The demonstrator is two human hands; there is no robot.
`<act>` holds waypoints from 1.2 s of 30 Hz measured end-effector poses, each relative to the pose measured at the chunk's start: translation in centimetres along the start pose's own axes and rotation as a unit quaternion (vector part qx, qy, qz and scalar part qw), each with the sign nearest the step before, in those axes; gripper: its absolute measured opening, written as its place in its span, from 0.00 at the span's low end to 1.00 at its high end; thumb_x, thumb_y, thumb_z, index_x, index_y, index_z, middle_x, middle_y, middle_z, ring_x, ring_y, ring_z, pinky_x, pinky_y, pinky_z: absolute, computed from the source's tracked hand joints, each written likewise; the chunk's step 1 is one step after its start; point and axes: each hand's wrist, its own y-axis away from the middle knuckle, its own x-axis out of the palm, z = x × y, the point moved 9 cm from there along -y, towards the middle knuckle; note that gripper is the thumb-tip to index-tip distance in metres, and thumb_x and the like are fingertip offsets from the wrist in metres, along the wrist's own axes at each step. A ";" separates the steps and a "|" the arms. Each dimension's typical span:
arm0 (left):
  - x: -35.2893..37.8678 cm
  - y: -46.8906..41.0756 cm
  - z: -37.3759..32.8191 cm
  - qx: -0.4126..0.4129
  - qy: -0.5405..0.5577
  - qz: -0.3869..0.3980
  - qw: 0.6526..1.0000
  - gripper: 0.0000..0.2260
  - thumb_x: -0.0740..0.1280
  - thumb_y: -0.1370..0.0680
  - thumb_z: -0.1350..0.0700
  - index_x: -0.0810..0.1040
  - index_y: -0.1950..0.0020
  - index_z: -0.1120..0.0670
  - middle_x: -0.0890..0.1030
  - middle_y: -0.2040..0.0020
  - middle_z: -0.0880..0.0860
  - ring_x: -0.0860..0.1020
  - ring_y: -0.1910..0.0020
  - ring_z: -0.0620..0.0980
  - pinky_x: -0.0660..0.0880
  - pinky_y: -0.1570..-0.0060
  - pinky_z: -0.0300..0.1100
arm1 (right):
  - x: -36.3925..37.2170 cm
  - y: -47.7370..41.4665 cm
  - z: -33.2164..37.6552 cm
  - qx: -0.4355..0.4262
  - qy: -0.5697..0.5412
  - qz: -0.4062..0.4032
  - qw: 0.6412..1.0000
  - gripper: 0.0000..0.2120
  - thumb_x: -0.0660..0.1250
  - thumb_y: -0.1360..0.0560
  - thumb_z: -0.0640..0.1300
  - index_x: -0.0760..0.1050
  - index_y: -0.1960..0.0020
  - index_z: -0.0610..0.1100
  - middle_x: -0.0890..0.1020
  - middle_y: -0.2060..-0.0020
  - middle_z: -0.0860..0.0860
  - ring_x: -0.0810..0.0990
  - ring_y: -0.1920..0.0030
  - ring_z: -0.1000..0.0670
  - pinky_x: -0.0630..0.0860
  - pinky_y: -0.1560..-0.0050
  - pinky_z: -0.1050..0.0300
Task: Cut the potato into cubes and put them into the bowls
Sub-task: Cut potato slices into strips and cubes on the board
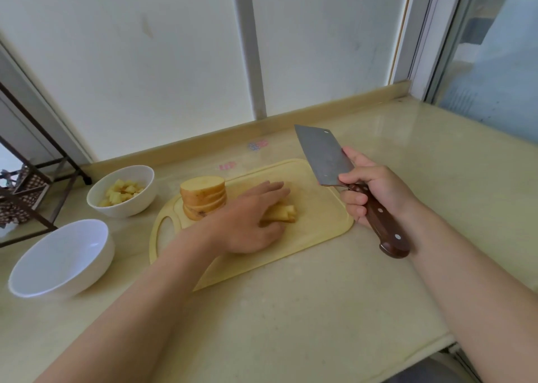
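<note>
Left hand (247, 221) rests flat, fingers straight, on potato strips (288, 212) mid-board (320, 208); sliced stack (203, 193) at ten o'clock, cube bowl (122, 211) and empty bowl (64, 254) toward nine. Right hand (375, 187) grips raised cleaver (323, 155) at three o'clock.

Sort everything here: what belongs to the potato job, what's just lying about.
Job: cleaver, sliced potato stack, potato strips, cutting board, bowl of cubes, empty bowl.
Lying about: pink stickers, metal rack.
</note>
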 end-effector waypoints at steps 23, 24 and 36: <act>-2.4 3.7 0.2 -0.140 -0.055 -0.102 0.983 0.16 0.67 0.23 0.49 0.77 0.39 0.56 0.79 0.46 0.52 0.76 0.49 0.51 0.75 0.45 0.50 | 0.5 -0.3 0.5 -0.029 0.043 0.042 0.998 0.25 0.55 0.21 0.27 0.75 0.41 0.56 0.75 0.52 0.41 0.67 0.80 0.54 0.66 0.81 0.63; -2.5 3.7 0.3 -0.146 -0.040 -0.115 0.982 0.15 0.67 0.23 0.50 0.78 0.40 0.56 0.80 0.47 0.53 0.77 0.50 0.51 0.75 0.46 0.51 | 0.5 -0.3 0.4 -0.028 0.042 0.040 0.998 0.25 0.55 0.22 0.27 0.75 0.41 0.55 0.76 0.52 0.41 0.67 0.81 0.53 0.66 0.81 0.63; -2.2 2.9 0.0 -0.150 -0.004 -0.189 0.970 0.17 0.67 0.22 0.48 0.76 0.35 0.52 0.80 0.44 0.49 0.76 0.47 0.49 0.74 0.43 0.46 | 0.5 -0.1 0.6 -0.037 0.065 0.035 0.997 0.24 0.57 0.22 0.27 0.75 0.41 0.54 0.74 0.46 0.39 0.68 0.79 0.52 0.68 0.80 0.61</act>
